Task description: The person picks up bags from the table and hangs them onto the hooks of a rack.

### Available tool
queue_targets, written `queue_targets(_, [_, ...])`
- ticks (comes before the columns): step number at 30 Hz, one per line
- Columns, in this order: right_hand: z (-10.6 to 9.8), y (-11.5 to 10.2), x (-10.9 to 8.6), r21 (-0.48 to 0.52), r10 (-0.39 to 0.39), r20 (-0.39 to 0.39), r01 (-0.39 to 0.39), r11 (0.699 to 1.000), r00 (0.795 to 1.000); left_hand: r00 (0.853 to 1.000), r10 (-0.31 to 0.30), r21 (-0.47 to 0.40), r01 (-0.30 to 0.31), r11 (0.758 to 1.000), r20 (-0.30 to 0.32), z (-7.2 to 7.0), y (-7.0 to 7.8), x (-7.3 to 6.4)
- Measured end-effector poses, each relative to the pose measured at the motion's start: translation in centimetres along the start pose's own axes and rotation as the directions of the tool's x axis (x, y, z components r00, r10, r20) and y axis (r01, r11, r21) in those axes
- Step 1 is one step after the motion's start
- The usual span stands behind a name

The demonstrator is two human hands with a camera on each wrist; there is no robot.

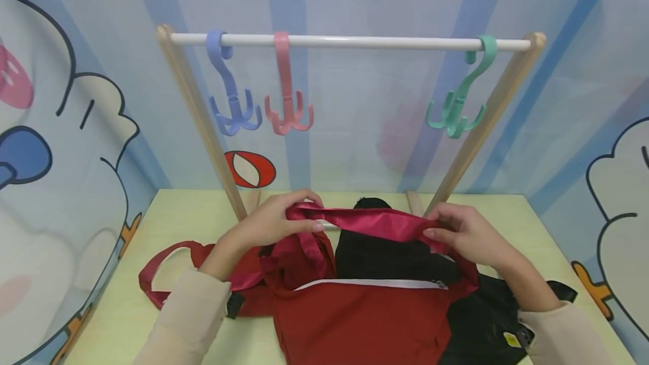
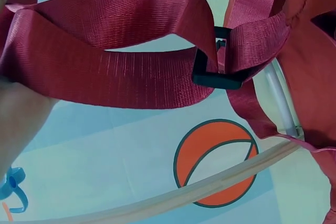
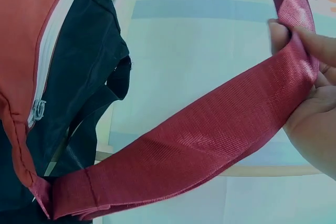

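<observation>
A red bag with a white zipper along its top lies at the front of the table. Both hands hold its shiny dark red strap stretched above the bag. My left hand pinches the strap's left part between thumb and fingers. On the right, my right hand pinches the other part. A black buckle joins loops of the webbing in the left wrist view. From the bag's corner, the strap runs up to the pinching fingers in the right wrist view.
Behind stands a rack with a white rod bearing a blue hook, a pink hook and a green hook. Another red strapped item lies left; a black bag lies beneath and to the right.
</observation>
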State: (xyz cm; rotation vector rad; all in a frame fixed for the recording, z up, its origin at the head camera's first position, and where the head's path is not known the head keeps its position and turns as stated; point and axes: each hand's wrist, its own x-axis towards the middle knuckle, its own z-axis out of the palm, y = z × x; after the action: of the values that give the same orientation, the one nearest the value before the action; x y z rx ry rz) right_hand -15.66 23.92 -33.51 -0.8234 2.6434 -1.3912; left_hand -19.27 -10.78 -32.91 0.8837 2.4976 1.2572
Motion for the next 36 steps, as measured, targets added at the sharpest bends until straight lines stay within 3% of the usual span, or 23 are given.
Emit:
queue_targets(7, [-0.2,-0.1,0.2,0.034,0.009,-0.019,-0.008,0.999,1.000,1.000,0.009,-0.096,-0.007,0.995,0.027,-0.3,-0.5,-0.1])
queue_targets(17, [-0.2,-0.2,0.5,-0.061,-0.006,-0.050,0.003,0.998,0.999,0.996,0.076,-0.095,-0.072,0.993,0.045,-0.4,0.0,-0.1])
queue_targets(26, [-0.1,-0.7,0.6,-0.007,0.012,-0.034,-0.012,1.000,0.999,0.998,0.056,-0.114,-0.060,0.992,-0.041,0.0,0.5,-0.1])
queue_targets(32, [-0.1,-1.1,0.8,-0.101,-0.003,-0.072,-0.004,0.995,0.997,0.996,0.008,-0.110,-0.017,0.994,-0.085,0.3,1.0,0.0])
queue_targets(36, [-0.1,-1.2,0.9,-0.116,-0.019,-0.076,0.010,0.993,0.997,0.990,0.039,-0.039,-0.044,0.998,-0.135,0.4,1.2,0.1])
